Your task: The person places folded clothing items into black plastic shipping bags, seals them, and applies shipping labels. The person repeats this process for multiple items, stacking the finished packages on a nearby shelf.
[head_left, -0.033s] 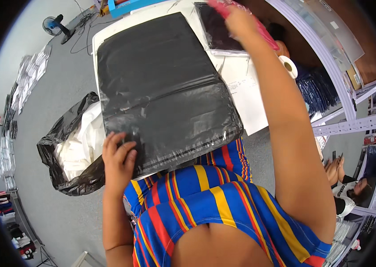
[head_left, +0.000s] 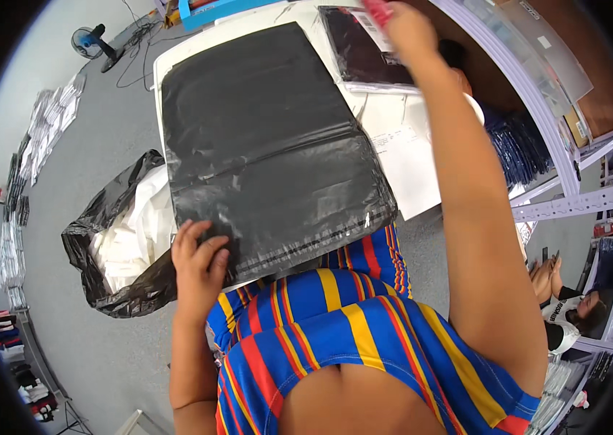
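Left hand (head_left: 200, 259) spread flat, pinning the black bag (head_left: 270, 152) against the counter (head_left: 408, 167); right hand (head_left: 408, 29) reaches far ahead, pinching something red (head_left: 377, 11).

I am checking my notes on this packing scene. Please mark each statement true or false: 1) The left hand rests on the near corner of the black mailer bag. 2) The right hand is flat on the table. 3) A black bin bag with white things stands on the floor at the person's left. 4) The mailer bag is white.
1) True: the left hand presses the near left corner of the black mailer bag.
2) False: the right hand is raised at the far side, holding something red.
3) True: the black bin bag holds white things.
4) False: it is black; the table is white.
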`<move>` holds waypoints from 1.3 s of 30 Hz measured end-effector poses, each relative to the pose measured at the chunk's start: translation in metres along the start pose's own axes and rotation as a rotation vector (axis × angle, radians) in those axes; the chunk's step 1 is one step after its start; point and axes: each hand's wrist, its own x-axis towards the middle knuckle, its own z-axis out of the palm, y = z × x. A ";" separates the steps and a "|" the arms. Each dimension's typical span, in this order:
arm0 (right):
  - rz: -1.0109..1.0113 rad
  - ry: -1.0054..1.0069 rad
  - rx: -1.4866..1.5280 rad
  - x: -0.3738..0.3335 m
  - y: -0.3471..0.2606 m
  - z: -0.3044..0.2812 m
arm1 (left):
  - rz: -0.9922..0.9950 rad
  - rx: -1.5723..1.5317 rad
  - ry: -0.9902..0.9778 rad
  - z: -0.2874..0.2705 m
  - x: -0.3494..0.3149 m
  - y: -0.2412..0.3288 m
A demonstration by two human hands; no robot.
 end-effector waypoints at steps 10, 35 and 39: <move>-0.163 0.227 0.982 -0.113 0.008 -0.179 | 0.016 0.010 0.199 0.026 -0.042 0.001; -1.363 -0.253 0.682 -0.326 -0.069 -0.152 | -0.306 -0.181 0.308 0.045 -0.047 -0.037; -1.274 -0.219 0.720 -0.327 -0.056 -0.156 | -0.223 -0.446 0.207 0.045 -0.035 -0.046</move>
